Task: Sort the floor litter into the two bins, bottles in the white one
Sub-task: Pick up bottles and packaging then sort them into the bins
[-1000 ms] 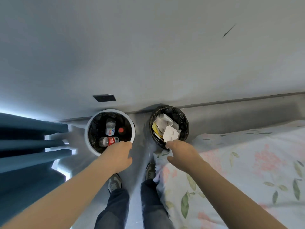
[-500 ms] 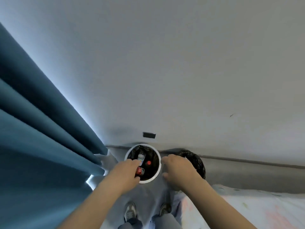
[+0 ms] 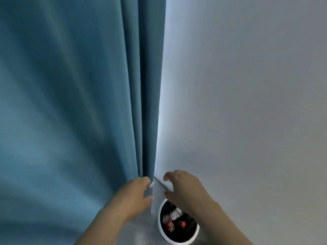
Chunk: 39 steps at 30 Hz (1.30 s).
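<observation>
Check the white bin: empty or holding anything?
Holding bottles. The white bin has several bottles lying inside; the right hand hides part of it.

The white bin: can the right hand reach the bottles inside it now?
Probably yes. The right hand hangs empty over the far rim of the white bin, and the bottles lie uncovered. Only its own forearm crosses the opening.

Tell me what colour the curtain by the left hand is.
Plain teal blue, no pattern; the curtain fills the left side of the head view, beside the left hand.
</observation>
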Motion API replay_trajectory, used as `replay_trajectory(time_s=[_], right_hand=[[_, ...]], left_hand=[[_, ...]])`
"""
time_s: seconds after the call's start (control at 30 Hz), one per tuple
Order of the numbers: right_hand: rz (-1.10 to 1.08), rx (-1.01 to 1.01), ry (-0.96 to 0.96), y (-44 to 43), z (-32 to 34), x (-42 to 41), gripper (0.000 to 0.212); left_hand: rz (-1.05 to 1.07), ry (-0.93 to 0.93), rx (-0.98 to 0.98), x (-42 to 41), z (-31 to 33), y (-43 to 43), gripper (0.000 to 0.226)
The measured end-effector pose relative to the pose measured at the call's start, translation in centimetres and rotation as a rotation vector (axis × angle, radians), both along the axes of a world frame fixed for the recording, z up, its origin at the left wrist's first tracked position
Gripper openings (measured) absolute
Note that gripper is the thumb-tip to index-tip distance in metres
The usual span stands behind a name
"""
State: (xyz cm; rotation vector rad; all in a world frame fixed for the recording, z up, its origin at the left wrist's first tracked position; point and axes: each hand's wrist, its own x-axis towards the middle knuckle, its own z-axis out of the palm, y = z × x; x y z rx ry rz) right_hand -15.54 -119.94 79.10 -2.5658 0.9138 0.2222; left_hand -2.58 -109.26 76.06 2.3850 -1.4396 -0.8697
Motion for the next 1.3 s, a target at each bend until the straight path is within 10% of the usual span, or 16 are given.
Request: replay_trajectory(time_s=[0.47, 1.3], right_hand=[[0.689, -0.110, -0.276, 8.7, 10.0, 14.3, 0.042], [1.559, 0.026, -0.465, 61.5, 16.2, 16.8, 0.039]], left_hand=[[0.706, -0.289, -0.270, 6.1, 9.5, 16.0, 0.044], [1.627, -0.639, -0.219, -8.4, 15.9, 65.2, 0.045]])
